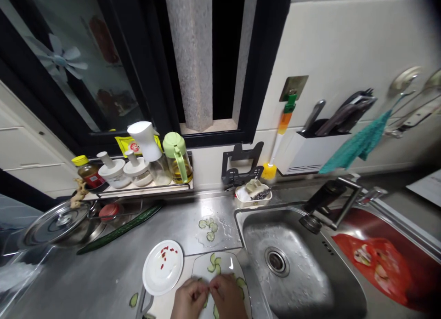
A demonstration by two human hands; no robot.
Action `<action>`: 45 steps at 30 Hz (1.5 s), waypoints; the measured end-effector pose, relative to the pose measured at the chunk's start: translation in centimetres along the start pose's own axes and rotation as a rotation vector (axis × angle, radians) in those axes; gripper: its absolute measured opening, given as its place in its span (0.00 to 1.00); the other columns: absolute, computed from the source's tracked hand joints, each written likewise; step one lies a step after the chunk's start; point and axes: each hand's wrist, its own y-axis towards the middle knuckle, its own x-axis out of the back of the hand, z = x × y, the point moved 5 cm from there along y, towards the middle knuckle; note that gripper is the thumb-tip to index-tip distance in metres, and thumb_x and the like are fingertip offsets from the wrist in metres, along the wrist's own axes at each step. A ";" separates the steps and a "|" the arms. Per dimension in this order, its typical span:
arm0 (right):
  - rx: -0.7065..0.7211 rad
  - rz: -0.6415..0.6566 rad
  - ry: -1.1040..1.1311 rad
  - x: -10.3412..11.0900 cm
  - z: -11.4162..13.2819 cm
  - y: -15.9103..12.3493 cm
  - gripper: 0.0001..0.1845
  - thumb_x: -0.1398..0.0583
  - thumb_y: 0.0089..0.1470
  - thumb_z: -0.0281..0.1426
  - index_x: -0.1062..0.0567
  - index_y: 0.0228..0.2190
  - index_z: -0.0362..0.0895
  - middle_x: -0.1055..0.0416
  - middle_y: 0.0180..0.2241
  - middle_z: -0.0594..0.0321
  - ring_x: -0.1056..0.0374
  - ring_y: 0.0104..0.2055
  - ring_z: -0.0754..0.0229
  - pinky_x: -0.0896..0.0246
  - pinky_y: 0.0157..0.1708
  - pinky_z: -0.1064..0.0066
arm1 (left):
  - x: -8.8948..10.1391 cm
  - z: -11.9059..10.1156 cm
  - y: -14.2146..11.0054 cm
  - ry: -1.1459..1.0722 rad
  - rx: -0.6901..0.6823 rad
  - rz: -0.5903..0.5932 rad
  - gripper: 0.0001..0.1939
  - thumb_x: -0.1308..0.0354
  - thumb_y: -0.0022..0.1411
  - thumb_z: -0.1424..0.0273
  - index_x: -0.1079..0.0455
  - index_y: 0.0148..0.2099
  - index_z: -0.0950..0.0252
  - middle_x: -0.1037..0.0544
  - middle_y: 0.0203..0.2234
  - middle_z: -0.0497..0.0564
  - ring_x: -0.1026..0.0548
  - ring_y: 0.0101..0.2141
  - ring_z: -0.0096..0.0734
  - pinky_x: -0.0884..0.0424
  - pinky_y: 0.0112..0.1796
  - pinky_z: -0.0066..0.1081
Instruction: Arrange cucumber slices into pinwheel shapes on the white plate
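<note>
Over a white square plate (225,260) at the bottom of the view, my left hand (190,297) and my right hand (227,295) meet fingertip to fingertip. Both are closed in a pinch; whatever lies between the fingers is too small to make out. Curved cucumber slices (214,264) are set on the plate in a small fan, with more near its right edge and partly under my hands. Left of my hands stands a round white plate (151,268) holding several small red pieces (163,258). Behind the square plate, several loose cucumber slices (211,226) lie on the wet steel counter.
A whole cucumber (120,229) lies at the left beside a lidded pot (62,222). A shelf of seasoning jars and a green-lidded oil bottle (177,158) stands under the window. To the right are the sink (292,264), its faucet (344,195) and a red bag (379,268).
</note>
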 end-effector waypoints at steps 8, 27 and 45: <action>-0.100 -0.058 -0.013 2.1 -0.9 0.7 0.10 0.46 0.51 0.24 0.26 0.26 0.45 0.25 0.29 0.62 0.32 0.37 0.57 0.44 0.42 0.66 | -0.8 -3.2 2.5 -0.054 0.025 0.075 0.12 0.47 0.57 0.67 0.25 0.27 0.62 0.23 0.24 0.49 0.28 0.25 0.26 0.33 0.29 0.24; -0.092 -0.044 -0.071 2.0 -1.6 2.0 0.18 0.48 0.49 0.18 0.23 0.36 0.46 0.27 0.38 0.58 0.36 0.46 0.51 0.44 0.48 0.60 | -1.9 -3.9 5.4 0.070 0.089 0.070 0.13 0.49 0.59 0.67 0.25 0.27 0.62 0.22 0.26 0.51 0.24 0.30 0.32 0.32 0.36 0.28; -0.061 0.008 -0.143 1.7 -1.4 2.4 0.20 0.49 0.48 0.17 0.24 0.37 0.45 0.27 0.38 0.57 0.38 0.46 0.50 0.45 0.49 0.59 | -1.9 -3.8 5.5 0.081 0.089 0.109 0.14 0.51 0.59 0.69 0.26 0.27 0.62 0.23 0.26 0.51 0.25 0.31 0.31 0.34 0.36 0.27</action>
